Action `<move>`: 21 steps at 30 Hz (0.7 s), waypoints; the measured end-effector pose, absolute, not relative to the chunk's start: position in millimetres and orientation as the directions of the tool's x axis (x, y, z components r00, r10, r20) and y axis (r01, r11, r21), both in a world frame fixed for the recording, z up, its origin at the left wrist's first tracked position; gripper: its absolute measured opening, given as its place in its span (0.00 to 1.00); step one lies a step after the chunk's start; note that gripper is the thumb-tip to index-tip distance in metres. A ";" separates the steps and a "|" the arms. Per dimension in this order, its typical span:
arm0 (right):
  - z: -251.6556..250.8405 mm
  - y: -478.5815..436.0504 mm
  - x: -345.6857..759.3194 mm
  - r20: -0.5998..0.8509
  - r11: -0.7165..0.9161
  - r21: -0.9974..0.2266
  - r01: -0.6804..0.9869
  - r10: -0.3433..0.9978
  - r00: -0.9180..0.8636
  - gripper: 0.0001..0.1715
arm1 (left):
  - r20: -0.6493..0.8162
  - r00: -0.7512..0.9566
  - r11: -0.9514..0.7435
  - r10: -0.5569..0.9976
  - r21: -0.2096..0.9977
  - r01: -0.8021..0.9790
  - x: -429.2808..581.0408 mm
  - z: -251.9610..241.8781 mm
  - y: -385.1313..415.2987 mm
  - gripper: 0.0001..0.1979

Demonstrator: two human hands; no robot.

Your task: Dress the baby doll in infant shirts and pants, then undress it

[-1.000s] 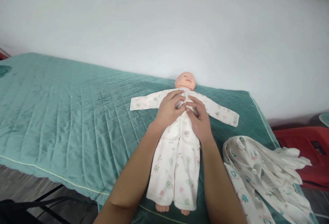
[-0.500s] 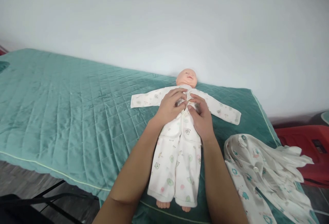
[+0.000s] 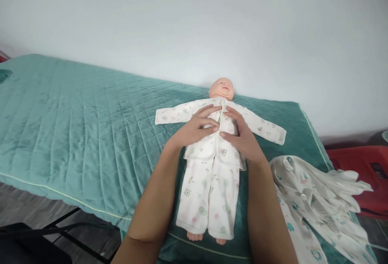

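Note:
A baby doll (image 3: 222,88) lies on its back, dressed in a white printed top (image 3: 197,151) and matching trousers (image 3: 197,199). The sleeves are stretched out to both sides. My left hand (image 3: 201,125) rests on the left half of the chest, its fingers spread and touching the cloth beside the front opening. Across the opening, my right hand (image 3: 241,134) lies with fingers apart, thumb and fingertips on the edge of the top. The front edges lie close together between my hands, with a small gap at mid-chest.
A green quilted cover (image 3: 91,134) lies under the doll. Crumpled white printed clothing (image 3: 312,199) is at the right front. Beyond it stands a red object (image 3: 363,163). A pale wall (image 3: 182,25) rises behind, and black metal legs show at lower left.
Both hands have opened wider on the top, the thumbs moving lower towards the belly. The top's front edges lie flatter. The view has shifted slightly.

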State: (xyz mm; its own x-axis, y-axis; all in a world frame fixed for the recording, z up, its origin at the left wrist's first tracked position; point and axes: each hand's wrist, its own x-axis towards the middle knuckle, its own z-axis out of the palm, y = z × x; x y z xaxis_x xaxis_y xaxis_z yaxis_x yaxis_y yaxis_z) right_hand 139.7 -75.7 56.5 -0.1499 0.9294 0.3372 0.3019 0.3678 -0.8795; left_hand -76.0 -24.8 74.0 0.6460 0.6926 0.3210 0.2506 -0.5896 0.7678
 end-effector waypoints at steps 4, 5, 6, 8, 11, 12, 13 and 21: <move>57.4 -75.1 140.0 0.329 0.367 -0.864 0.344 0.930 -0.165 0.33 | 0.302 0.674 -0.590 0.675 0.768 0.248 -79.1 70.5 -25.3 0.11; 57.7 -74.9 139.8 0.330 0.367 -0.863 0.346 0.930 -0.163 0.33 | 0.299 0.680 -0.590 0.670 0.771 0.242 -79.8 70.1 -25.5 0.11; 57.9 -74.8 139.7 0.333 0.368 -0.863 0.346 0.929 -0.160 0.33 | 0.298 0.684 -0.588 0.666 0.774 0.236 -80.4 69.8 -25.6 0.10; 57.7 -74.4 139.2 0.339 0.373 -0.861 0.345 0.928 -0.157 0.33 | 0.294 0.688 -0.581 0.664 0.781 0.228 -81.7 69.6 -25.9 0.10; 55.7 -73.3 138.5 0.376 0.403 -0.848 0.344 0.915 -0.145 0.32 | 0.286 0.688 -0.568 0.667 0.793 0.221 -82.7 70.0 -26.3 0.09; 54.7 -72.8 138.3 0.391 0.415 -0.843 0.343 0.910 -0.140 0.32 | 0.285 0.688 -0.564 0.668 0.797 0.218 -82.7 70.2 -26.4 0.09; 53.6 -72.3 138.0 0.403 0.425 -0.837 0.344 0.905 -0.136 0.32 | 0.286 0.686 -0.562 0.669 0.798 0.216 -82.4 70.4 -26.7 0.08; 51.7 -72.1 133.8 0.429 0.436 -0.829 0.350 0.898 -0.100 0.28 | 0.381 0.592 -0.619 0.710 0.738 0.267 -70.0 72.7 -34.8 0.03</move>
State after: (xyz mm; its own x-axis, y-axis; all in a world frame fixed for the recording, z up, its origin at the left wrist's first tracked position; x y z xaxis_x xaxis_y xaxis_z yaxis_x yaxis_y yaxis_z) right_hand 133.8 -72.1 51.7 -0.0999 0.8976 0.4294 0.3499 0.4357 -0.8293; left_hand -70.0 -34.8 72.7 0.5918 0.7102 0.3811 0.2673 -0.6191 0.7384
